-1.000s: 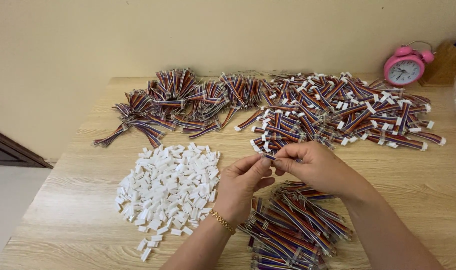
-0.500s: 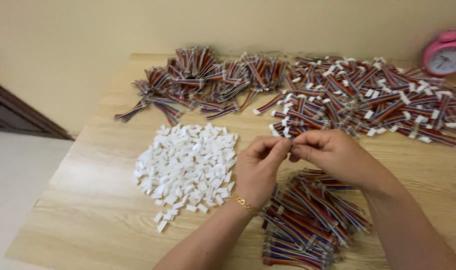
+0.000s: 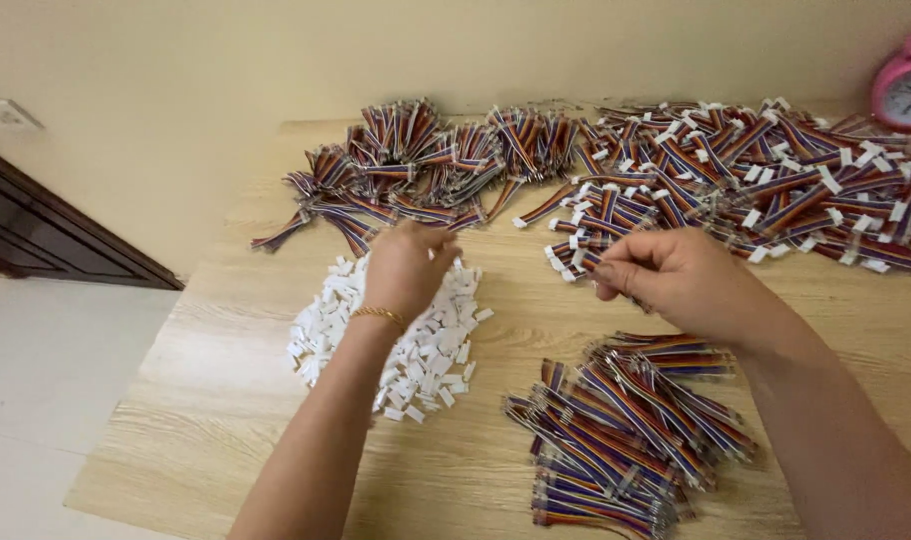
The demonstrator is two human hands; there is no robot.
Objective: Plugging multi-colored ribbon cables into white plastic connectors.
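My left hand (image 3: 408, 268) reaches over the pile of small white plastic connector housings (image 3: 391, 325), fingers curled down onto its far edge; what it holds is hidden. My right hand (image 3: 664, 280) is pinched near a short multicoloured ribbon cable (image 3: 576, 258) with a white plug at the edge of the big heap of finished cables (image 3: 756, 185). A stack of bare-ended ribbon cables (image 3: 626, 430) lies below my right wrist.
A wooden table (image 3: 226, 400) carries everything. More bundled cables (image 3: 416, 165) lie at the back left. A pink alarm clock (image 3: 908, 85) stands at the far right corner. The wall is close behind, and a dark door frame (image 3: 46, 235) and pale floor are to the left.
My hands were together in the middle working one cable. They have separated: the left moved left onto the white housings, the right stays by the heap of plugged cables. The camera shifted left.
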